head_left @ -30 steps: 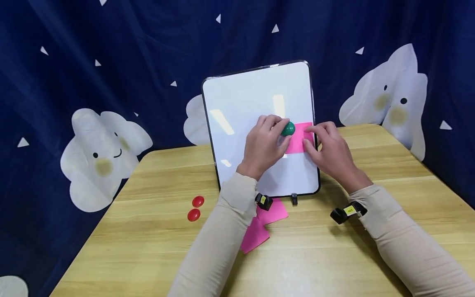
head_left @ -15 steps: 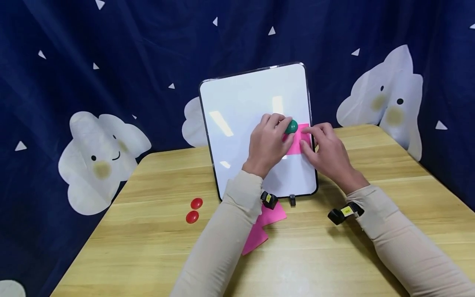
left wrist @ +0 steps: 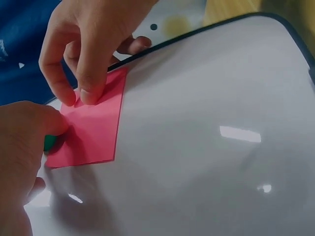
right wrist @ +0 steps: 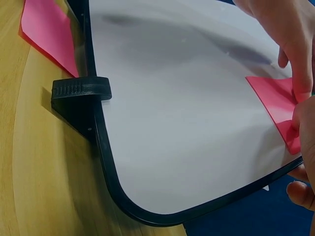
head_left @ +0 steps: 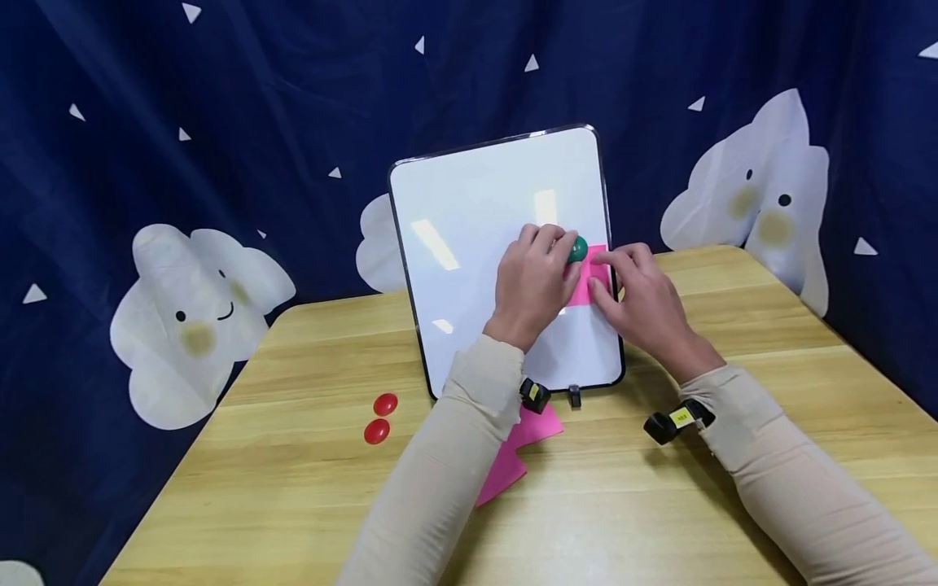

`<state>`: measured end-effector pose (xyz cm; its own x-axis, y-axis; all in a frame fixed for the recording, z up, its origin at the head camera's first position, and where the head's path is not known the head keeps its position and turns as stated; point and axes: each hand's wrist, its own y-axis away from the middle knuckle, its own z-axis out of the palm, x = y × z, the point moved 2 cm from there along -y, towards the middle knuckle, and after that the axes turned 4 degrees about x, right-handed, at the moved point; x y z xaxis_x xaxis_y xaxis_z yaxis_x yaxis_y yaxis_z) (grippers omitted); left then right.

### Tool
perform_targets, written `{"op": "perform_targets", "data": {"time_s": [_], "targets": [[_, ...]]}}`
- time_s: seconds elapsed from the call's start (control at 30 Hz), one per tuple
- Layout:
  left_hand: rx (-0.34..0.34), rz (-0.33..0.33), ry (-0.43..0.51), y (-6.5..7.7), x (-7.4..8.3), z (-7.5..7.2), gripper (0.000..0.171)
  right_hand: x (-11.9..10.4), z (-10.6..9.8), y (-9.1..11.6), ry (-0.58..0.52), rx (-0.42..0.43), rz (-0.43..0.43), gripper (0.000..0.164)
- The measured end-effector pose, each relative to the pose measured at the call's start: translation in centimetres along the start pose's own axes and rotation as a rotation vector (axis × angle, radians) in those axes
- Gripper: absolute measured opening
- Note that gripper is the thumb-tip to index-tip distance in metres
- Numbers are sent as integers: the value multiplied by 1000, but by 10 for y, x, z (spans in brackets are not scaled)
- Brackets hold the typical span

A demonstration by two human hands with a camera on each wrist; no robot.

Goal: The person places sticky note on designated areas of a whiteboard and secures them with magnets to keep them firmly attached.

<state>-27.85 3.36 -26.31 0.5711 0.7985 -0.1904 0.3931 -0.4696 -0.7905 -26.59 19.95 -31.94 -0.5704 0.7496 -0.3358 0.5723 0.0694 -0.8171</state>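
In the head view my left hand [head_left: 529, 281] pinches a green round magnet [head_left: 579, 249] against a pink sticky note [head_left: 580, 295]. That note lies on a white whiteboard [head_left: 484, 203] with a black frame, at its right edge. My right hand [head_left: 645, 301] holds the note near this edge, thumb and index fingertip on the paper. In the left wrist view, the note [left wrist: 98, 140] bends slightly under those fingertips, and the magnet [left wrist: 49, 142] is mostly hidden by the left hand. Right-hand fingers reach behind the frame.
Two red round magnets [head_left: 377, 431] lie on the wooden table [head_left: 293, 488], left of the board. More pink notes [head_left: 506, 472] lie partly under my left forearm. A black stand clip [head_left: 575, 396] grips the board's lower edge. A dark blue curtain [head_left: 469, 73] hangs behind.
My left hand has shifted a little to the right, bringing the green magnet farther over the pink note. My right hand stays at the note's edge. The head view has turned slightly.
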Motion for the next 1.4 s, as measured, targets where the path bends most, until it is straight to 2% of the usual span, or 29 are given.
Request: {"op": "perform_targets", "data": {"time_s": [0.17, 0.5, 0.83, 1.07, 1.4], "targets": [[-17, 37, -22, 0, 0, 1, 33, -1, 0, 1, -1, 2, 1, 31], [-18, 58, -22, 0, 0, 3, 32, -1, 0, 1, 2, -2, 1, 31], [-15, 55, -83, -1, 2, 2, 29, 0, 0, 1, -5, 6, 0, 31], [-33, 44, -75, 0, 2, 3, 31, -1, 0, 1, -2, 0, 5, 31], [-18, 33, -42, 0, 1, 3, 30, -3, 0, 1, 4, 0, 3, 31]]}}
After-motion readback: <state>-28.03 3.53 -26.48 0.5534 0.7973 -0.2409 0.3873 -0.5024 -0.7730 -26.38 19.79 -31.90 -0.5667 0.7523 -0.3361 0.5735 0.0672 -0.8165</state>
